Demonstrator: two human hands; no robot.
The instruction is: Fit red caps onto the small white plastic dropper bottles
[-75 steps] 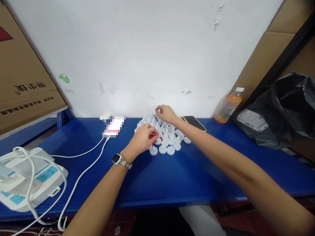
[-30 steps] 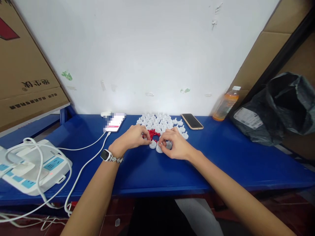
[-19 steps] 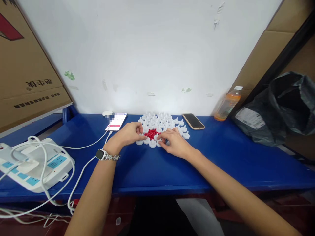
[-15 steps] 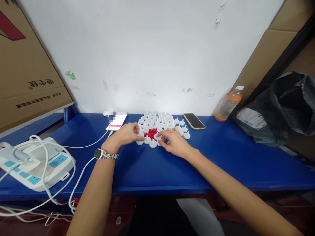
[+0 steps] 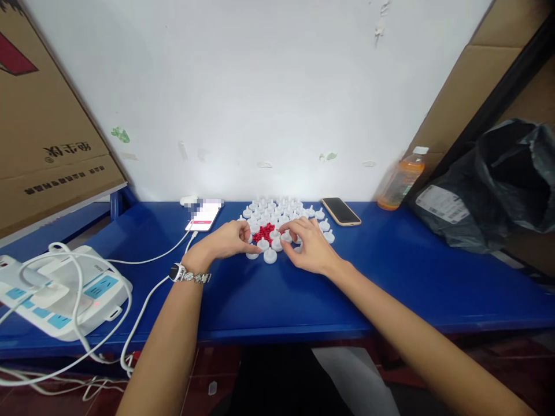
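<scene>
Head: white discs (image 5: 270, 256) mid-surface (image 5: 277, 306), ring looks nr-complete round loose red pcs (image 5: 262, 233); amt done unclear. L hand (image 5: 226, 239), 9 o'clock of ring, R hand (image 5: 313, 247), 4 o'clock: each grip half-curled, can't tell if holding. Carton (image 5: 52, 104), 9 o'clock: upside-down Chinese text (image 5: 67, 150) w/ ®. Bag label (image 5: 441, 203), 3 o'clock, illegible.

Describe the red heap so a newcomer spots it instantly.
On the blue table, below the white wall, find the cluster of white stemmed discs. Look toward its near side, between the left hand and the right hand. The heap of small red pieces is there, the only red amid those discs.
</scene>
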